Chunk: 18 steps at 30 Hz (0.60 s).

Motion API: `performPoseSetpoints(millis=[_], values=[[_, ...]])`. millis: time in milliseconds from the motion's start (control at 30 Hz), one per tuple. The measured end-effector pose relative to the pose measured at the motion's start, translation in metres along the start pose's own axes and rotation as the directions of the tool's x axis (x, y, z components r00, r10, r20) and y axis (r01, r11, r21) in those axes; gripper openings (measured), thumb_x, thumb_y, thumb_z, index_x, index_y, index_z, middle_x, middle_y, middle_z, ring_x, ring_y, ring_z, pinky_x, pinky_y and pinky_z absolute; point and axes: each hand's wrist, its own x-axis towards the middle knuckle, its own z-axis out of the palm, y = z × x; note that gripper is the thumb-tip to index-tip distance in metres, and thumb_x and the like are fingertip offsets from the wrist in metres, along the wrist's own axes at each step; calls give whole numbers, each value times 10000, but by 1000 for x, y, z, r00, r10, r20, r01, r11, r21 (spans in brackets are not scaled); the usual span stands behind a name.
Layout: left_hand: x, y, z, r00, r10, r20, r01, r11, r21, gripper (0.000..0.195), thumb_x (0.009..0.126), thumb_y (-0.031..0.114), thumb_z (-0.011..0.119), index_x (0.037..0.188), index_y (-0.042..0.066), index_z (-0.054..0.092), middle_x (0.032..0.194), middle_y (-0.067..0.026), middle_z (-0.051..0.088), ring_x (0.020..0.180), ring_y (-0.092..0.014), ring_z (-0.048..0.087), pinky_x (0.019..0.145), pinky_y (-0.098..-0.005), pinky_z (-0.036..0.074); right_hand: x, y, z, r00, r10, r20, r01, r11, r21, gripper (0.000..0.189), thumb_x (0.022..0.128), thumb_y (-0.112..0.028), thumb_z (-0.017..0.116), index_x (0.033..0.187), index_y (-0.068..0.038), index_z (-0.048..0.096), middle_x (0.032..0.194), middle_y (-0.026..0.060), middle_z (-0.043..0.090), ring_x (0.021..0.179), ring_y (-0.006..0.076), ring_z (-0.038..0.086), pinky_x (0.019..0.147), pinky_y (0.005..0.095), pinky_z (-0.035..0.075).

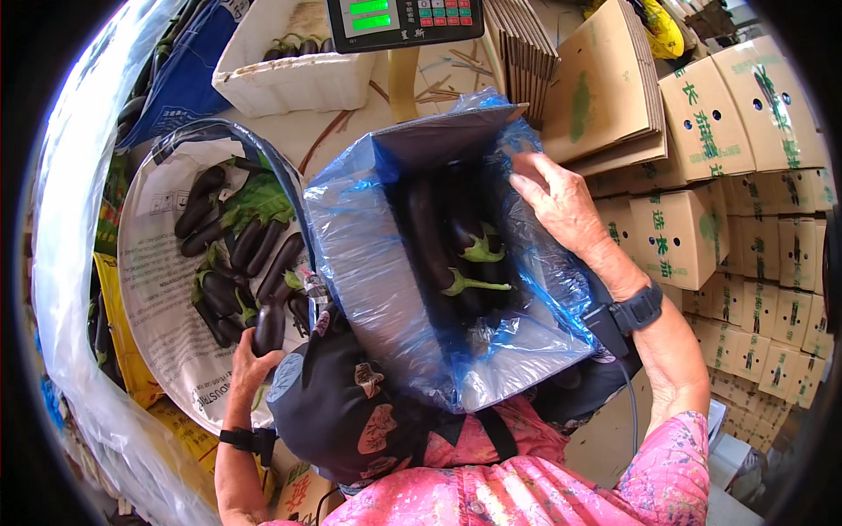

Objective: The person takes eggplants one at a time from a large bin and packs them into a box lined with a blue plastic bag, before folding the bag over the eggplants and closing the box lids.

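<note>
My left hand [248,368] grips a dark purple eggplant [269,329] at the near right side of a large round container lined with a printed white sack [154,263]. More eggplants [220,292] and a green leaf [260,204] lie in that container. In front of my body, a carton [447,141] stands tilted, lined with a clear blue plastic bag [358,243]. Several eggplants [431,230] with green stems lie inside it, partly in shadow. My right hand [562,204] is at the carton's right rim, its fingers apart and against or just above the plastic.
A digital scale display [408,23] stands ahead on a post. Behind it to the left, a white foam box [296,82] holds eggplants. Flattened cartons [598,85] lean at the right, beside stacked printed cartons [677,237]. A plastic sheet [66,263] hangs along the left.
</note>
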Motion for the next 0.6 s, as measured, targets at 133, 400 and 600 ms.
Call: performPoseSetpoints(millis=[133, 400, 600], values=[[4, 7, -3, 1000, -11, -28, 12, 1000, 23, 650, 614, 257, 728, 1163, -30, 533, 915, -163, 640, 838, -244, 627, 787, -346, 493, -28, 0, 1, 958, 51, 281, -39, 998, -50, 365, 861, -219, 673, 1136, 13, 609, 992, 200, 680, 924, 229, 678, 804, 326, 525], [28, -101, 33, 987, 79, 137, -108, 968, 226, 634, 715, 324, 759, 1227, 47, 508, 1035, -301, 634, 1007, -479, 590, 846, -488, 478, -31, 3, 67, 892, 144, 428, -49, 973, -225, 610, 787, -351, 721, 1110, 102, 471, 885, 300, 621, 804, 467, 610, 700, 487, 502], [26, 21, 2, 917, 396, -46, -387, 911, 143, 409, 805, 130, 668, 1184, 13, 570, 1093, -169, 628, 959, -302, 628, 863, -358, 501, -13, 3, 63, 859, 383, 339, -326, 921, -214, 609, 810, -372, 677, 1168, 82, 485, 1012, 338, 618, 973, 482, 602, 848, 497, 495]])
